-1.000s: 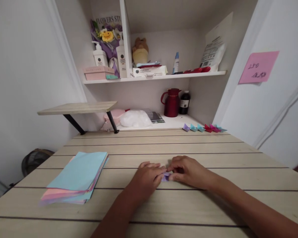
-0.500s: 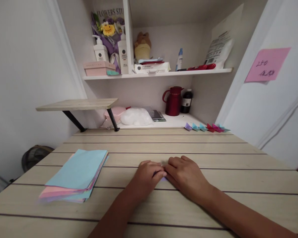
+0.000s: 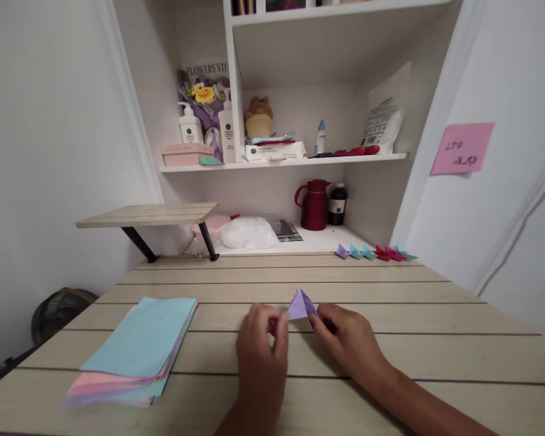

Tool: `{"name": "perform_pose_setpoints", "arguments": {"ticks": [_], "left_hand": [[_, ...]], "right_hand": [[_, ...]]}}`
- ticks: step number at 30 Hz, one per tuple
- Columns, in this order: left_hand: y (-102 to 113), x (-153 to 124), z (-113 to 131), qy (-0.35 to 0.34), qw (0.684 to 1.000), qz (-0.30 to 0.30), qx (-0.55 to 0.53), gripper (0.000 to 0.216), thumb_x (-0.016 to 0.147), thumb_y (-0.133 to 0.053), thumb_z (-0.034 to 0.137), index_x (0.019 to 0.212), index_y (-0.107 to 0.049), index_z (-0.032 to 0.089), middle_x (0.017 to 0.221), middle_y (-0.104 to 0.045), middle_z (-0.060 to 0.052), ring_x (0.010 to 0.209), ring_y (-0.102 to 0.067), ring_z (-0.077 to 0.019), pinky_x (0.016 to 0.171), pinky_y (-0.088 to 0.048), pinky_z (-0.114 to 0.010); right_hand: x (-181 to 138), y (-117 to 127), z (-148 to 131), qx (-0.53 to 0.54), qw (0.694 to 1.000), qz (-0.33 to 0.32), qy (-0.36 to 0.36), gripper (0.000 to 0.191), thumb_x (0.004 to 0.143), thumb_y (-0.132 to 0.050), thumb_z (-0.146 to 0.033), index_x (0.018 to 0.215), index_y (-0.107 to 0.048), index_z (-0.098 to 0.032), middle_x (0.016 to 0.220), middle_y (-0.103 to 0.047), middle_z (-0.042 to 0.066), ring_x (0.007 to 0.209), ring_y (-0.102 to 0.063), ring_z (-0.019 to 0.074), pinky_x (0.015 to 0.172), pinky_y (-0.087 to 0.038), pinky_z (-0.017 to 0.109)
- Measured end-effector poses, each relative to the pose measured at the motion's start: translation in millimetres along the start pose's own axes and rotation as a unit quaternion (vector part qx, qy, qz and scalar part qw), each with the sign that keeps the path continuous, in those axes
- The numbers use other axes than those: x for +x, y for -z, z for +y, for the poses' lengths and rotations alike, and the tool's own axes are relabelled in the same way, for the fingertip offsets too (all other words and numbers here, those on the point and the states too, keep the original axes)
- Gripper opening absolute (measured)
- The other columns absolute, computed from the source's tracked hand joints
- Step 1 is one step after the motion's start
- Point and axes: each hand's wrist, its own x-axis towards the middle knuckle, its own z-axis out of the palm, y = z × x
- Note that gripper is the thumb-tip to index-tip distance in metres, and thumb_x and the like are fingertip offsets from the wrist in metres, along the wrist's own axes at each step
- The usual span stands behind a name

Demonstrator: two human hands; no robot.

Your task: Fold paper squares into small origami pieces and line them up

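A small purple folded paper piece stands up as a pointed triangle just above the wooden table. My right hand pinches its right lower edge. My left hand pinches its left lower edge with thumb and fingers. Both hands are close together at the table's middle. A stack of coloured paper sheets, light blue on top, lies to the left of my left hand.
A row of several small folded paper pieces in purple, teal and red sits at the table's far right edge. A raised wooden shelf board stands at the back left. Wall shelves behind hold bottles, a red jug, boxes and a white bag.
Both hands have lifted the purple piece off the table; it now stands up as a visible triangle where before my fingers pressed it flat. The view has tilted up a little.
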Motion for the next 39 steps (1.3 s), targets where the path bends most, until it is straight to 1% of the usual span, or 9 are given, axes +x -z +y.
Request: {"name": "perform_pose_setpoints", "arguments": {"ticks": [2, 5, 10, 14, 18, 22, 29, 34, 39], "left_hand": [[-2.4, -5.7, 7.5, -0.007, 0.997, -0.078, -0.02, 0.017, 0.091, -0.048, 0.034, 0.078, -0.052, 0.023, 0.072, -0.059, 0.0, 0.068, -0.056, -0.0163, 0.066, -0.044, -0.028], [-7.9, -10.8, 10.9, 0.052, 0.985, -0.145, -0.071, 0.011, 0.088, -0.051, 0.033, 0.086, -0.052, 0.023, 0.076, -0.063, 0.001, 0.067, -0.058, -0.0145, 0.063, -0.043, -0.024], [-18.8, -9.8, 4.4, 0.15, 0.975, -0.146, -0.079, 0.014, 0.081, -0.057, 0.027, 0.082, -0.043, 0.022, 0.073, -0.062, 0.001, 0.064, -0.058, -0.0139, 0.058, -0.04, -0.022], [-22.8, -8.5, 1.5, 0.17, 0.973, -0.144, -0.061, 0.011, 0.081, -0.052, 0.018, 0.088, -0.045, 0.022, 0.073, -0.063, 0.001, 0.065, -0.059, -0.0142, 0.058, -0.039, -0.022], [-18.8, -8.2, 1.9, 0.149, 0.974, -0.169, 0.002, 0.011, 0.084, -0.047, 0.02, 0.093, -0.054, 0.022, 0.072, -0.066, 0.0, 0.066, -0.061, -0.0153, 0.058, -0.039, -0.022], [-13.5, -6.3, 2.9, 0.114, 0.97, -0.19, 0.103, 0.022, 0.089, -0.039, 0.02, 0.09, -0.061, 0.021, 0.071, -0.069, -0.003, 0.067, -0.064, -0.0174, 0.057, -0.039, -0.024], [-14.1, -5.3, 3.9, 0.062, 0.939, -0.196, 0.277, 0.017, 0.083, -0.05, 0.016, 0.087, -0.065, 0.022, 0.075, -0.073, -0.003, 0.072, -0.068, -0.0211, 0.059, -0.037, -0.027], [-15.3, -8.7, 6.5, 0.007, 0.917, -0.208, 0.341, 0.015, 0.086, -0.052, 0.02, 0.084, -0.066, 0.022, 0.072, -0.073, -0.004, 0.069, -0.069, -0.0226, 0.059, -0.039, -0.029], [-16.5, -10.5, 3.8, -0.009, 0.906, -0.182, 0.381, 0.017, 0.085, -0.051, 0.019, 0.076, -0.066, 0.021, 0.066, -0.071, -0.004, 0.065, -0.069, -0.0232, 0.056, -0.041, -0.03]], "right_hand": [[-1.4, -1.0, -1.7, -0.021, 0.999, 0.011, 0.026, 0.03, 0.091, -0.046, -0.032, 0.064, -0.049, -0.02, 0.06, -0.059, -0.001, 0.054, -0.05, 0.0136, 0.055, -0.029, 0.025], [-4.4, -0.8, -5.0, -0.044, 0.995, 0.021, 0.085, 0.026, 0.09, -0.046, -0.029, 0.065, -0.052, -0.02, 0.061, -0.059, 0.0, 0.056, -0.051, 0.0143, 0.057, -0.028, 0.026], [-6.9, -0.2, -7.9, -0.059, 0.987, 0.044, 0.141, 0.022, 0.088, -0.047, -0.024, 0.067, -0.054, -0.02, 0.061, -0.058, 0.0, 0.057, -0.049, 0.0148, 0.059, -0.027, 0.027], [-6.3, -1.1, -7.5, -0.059, 0.983, 0.058, 0.163, 0.024, 0.091, -0.046, -0.023, 0.069, -0.056, -0.02, 0.061, -0.058, 0.0, 0.057, -0.048, 0.0149, 0.061, -0.027, 0.028], [-6.3, -0.5, -8.6, -0.069, 0.976, 0.057, 0.199, 0.025, 0.092, -0.045, -0.023, 0.071, -0.058, -0.02, 0.063, -0.059, 0.001, 0.059, -0.047, 0.0154, 0.062, -0.027, 0.029], [-6.9, 1.3, -12.6, -0.056, 0.975, 0.048, 0.211, 0.02, 0.092, -0.045, -0.022, 0.079, -0.06, -0.021, 0.07, -0.062, 0.002, 0.062, -0.049, 0.0161, 0.063, -0.028, 0.029], [-7.6, 3.3, -17.3, -0.043, 0.982, 0.026, 0.183, 0.011, 0.089, -0.048, -0.021, 0.094, -0.058, -0.023, 0.079, -0.065, 0.001, 0.067, -0.054, 0.0178, 0.066, -0.032, 0.029], [-8.6, -0.4, -14.3, -0.05, 0.992, 0.004, 0.119, 0.006, 0.083, -0.047, -0.017, 0.085, -0.051, -0.022, 0.067, -0.062, -0.001, 0.058, -0.053, 0.0171, 0.059, -0.031, 0.027], [-8.0, -3.1, -9.7, -0.042, 0.995, -0.028, 0.084, 0.012, 0.077, -0.046, -0.013, 0.083, -0.044, -0.022, 0.064, -0.059, -0.002, 0.056, -0.053, 0.0166, 0.055, -0.031, 0.025]]}}
